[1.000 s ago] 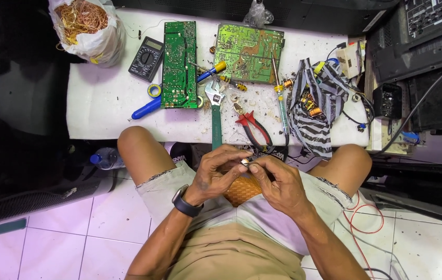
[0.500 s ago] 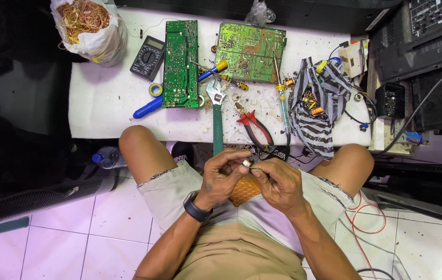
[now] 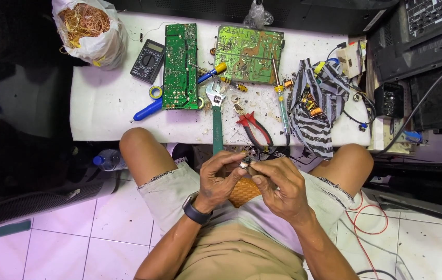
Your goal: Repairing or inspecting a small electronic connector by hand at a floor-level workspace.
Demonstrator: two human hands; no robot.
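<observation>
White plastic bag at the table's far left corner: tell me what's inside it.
The white plastic bag holds a tangled mass of copper-coloured wire, showing at its open top. Anything deeper is hidden by wire and bag walls.

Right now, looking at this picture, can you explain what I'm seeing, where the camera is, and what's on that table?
The camera sits on a seated person's head, looking down at their lap and a low white table. Both bare hands meet above the knees: the left hand and right hand pinch a small part, too small to identify. On the table lie two green circuit boards, a multimeter, red-handled pliers, a wrench, a blue screwdriver and a bag of copper wire.
</observation>
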